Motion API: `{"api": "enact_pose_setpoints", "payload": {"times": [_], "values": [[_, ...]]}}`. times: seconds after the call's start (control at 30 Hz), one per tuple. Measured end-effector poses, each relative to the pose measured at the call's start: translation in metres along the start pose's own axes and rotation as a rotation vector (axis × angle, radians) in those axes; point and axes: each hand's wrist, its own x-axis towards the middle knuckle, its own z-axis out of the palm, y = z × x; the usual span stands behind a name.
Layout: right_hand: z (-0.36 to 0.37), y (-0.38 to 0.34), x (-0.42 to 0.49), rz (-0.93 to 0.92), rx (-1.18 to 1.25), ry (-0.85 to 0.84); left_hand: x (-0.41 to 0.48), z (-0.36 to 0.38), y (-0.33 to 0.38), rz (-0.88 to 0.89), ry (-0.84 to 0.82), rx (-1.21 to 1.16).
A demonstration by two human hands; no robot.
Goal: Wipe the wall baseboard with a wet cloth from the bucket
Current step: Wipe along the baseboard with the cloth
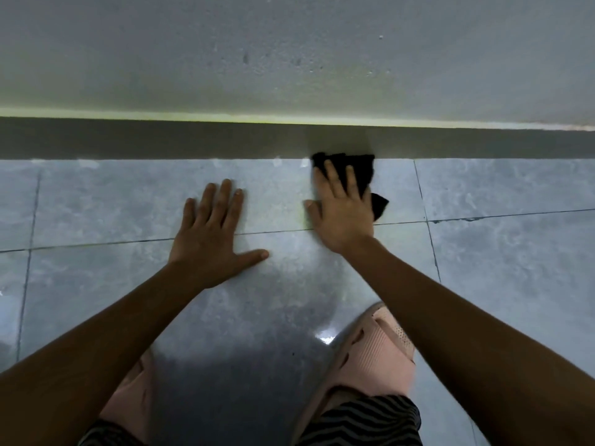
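Observation:
A dark grey baseboard (193, 138) runs across the view where the pale wall meets the tiled floor. My right hand (341, 210) presses a black cloth (360, 170) against the foot of the baseboard, right of centre, with fingers spread over the cloth. One corner of the cloth sticks out below the hand on the right. My left hand (212, 230) lies flat on the floor tile with fingers apart and holds nothing. The bucket is not in view.
Glossy grey floor tiles (499, 268) with dark grout lines fill the lower part. Pink slippers (370, 352) and striped trouser legs show at the bottom edge. The rough pale wall (289, 53) rises above the baseboard.

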Motion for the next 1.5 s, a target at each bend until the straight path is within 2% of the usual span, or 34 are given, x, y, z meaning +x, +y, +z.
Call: {"api": "enact_pose_setpoints", "payload": {"times": [0.1,0.2,0.23,0.37,0.43,0.5,0.63,0.73,0.8,0.87,0.97,1.07,1.13,1.2,1.27,1.33,1.4,1.5], "values": [[0.008,-0.016,-0.005,-0.161,0.033,0.044,0.002,0.000,-0.003,0.021,0.017,0.001],[0.002,0.020,-0.006,-0.295,0.145,0.097,0.001,0.000,-0.010,0.029,0.025,0.012],[0.002,0.038,-0.005,-0.278,0.171,0.132,-0.001,0.000,-0.013,0.007,0.039,0.010],[0.002,0.075,0.001,0.100,0.220,0.146,-0.009,0.003,-0.014,-0.070,0.063,-0.006],[0.002,0.065,0.009,0.112,0.212,0.105,-0.009,0.002,-0.011,-0.065,0.060,-0.021],[0.001,0.047,0.014,-0.001,0.157,0.075,-0.008,0.001,-0.007,-0.063,0.049,-0.023],[0.007,0.022,0.003,-0.443,0.009,0.009,-0.005,0.000,-0.002,-0.063,0.029,-0.013],[0.012,0.048,-0.018,-0.677,-0.066,-0.017,-0.005,-0.001,0.000,-0.060,0.012,-0.004],[0.010,0.082,-0.025,-0.754,-0.098,-0.030,-0.003,-0.001,0.001,-0.056,0.010,0.001],[0.004,0.120,-0.023,-0.684,-0.133,-0.036,-0.001,-0.002,0.004,-0.054,0.010,0.000],[-0.009,0.146,-0.006,-0.293,-0.048,0.031,0.002,-0.004,0.008,-0.050,0.023,-0.003],[-0.010,0.112,0.017,0.057,0.045,0.088,0.003,-0.005,0.009,-0.052,0.029,-0.003],[-0.004,0.084,0.020,0.041,0.068,0.111,0.004,-0.006,0.010,-0.053,0.024,0.009],[0.003,0.075,0.005,-0.159,0.040,0.122,0.006,-0.007,0.010,-0.052,0.018,0.010],[0.006,0.093,-0.019,-0.363,-0.016,0.075,0.006,-0.007,0.011,-0.052,0.021,0.007],[0.006,0.125,-0.036,-0.442,-0.021,0.064,0.005,-0.007,0.011,-0.048,0.030,0.004],[0.008,0.156,-0.039,-0.352,-0.033,0.101,0.006,-0.007,0.012,-0.045,0.042,-0.012],[0.012,0.160,-0.022,0.089,0.029,0.182,0.007,-0.008,0.013,-0.047,0.031,-0.003]]}}
